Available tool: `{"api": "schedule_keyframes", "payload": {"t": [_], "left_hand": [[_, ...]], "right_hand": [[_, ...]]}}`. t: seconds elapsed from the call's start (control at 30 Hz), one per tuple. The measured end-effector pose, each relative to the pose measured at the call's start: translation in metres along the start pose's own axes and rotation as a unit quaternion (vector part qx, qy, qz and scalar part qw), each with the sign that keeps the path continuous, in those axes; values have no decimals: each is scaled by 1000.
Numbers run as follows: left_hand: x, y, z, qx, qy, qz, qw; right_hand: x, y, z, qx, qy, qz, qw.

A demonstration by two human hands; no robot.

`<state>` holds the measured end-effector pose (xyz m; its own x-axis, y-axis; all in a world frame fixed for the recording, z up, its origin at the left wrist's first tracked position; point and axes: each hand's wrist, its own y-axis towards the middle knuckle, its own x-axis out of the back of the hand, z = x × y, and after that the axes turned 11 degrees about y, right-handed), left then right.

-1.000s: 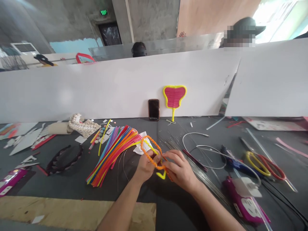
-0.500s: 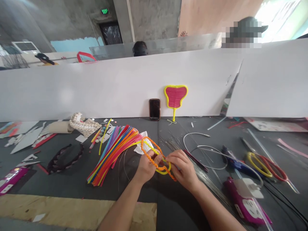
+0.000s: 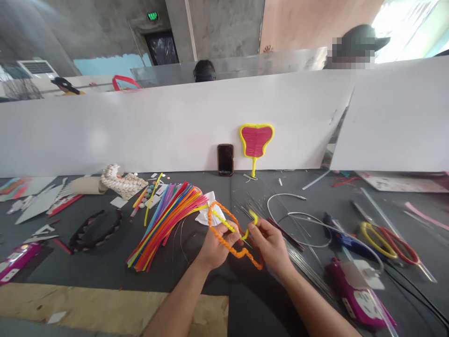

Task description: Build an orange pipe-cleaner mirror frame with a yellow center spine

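2 bare forearms [image 3: 177, 297] end in bare hands [image 3: 271, 245].

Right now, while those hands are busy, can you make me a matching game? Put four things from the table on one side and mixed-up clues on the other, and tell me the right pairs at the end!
Things
1. Smartphone
2. Hand fan
3. Scissors
4. Twisted pipe-cleaner loop

Clues
A. yellow and red handles
B. orange, at the left hand
C. magenta with a yellow rim
D. standing up, with a dark screen

Right pairs: 1-D, 2-C, 3-A, 4-B.
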<state>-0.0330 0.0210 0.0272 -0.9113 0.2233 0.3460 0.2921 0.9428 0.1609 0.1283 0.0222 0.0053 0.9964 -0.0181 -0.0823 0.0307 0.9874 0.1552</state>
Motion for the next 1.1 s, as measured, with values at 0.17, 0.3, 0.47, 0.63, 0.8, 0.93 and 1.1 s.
{"api": "schedule_keyframes", "payload": {"t": [0.17,0.3,0.47,0.63,0.8,0.93,1.1], "left_hand": [[2,2,0,6,-29,-29,999],[3,6,12,71,-59,-122,988],[4,10,23,93,-65,-184,976],[-3,8,21,91,-53,-169,980],[-7,7,15,74,-16,-169,983],[-6,6,12,51,23,-170,984],[-5,3,12,10,64,-182,981]], "right_hand": [[5,9,-4,-110,89,0,990],[13,12,-5,-66,88,-49,993],[16,7,8,149,-72,-7,986],[11,2,9,301,-176,142,927],[9,2,5,296,-218,172,914],[9,1,7,279,-231,192,912],[9,-3,8,230,-198,215,929]]}}
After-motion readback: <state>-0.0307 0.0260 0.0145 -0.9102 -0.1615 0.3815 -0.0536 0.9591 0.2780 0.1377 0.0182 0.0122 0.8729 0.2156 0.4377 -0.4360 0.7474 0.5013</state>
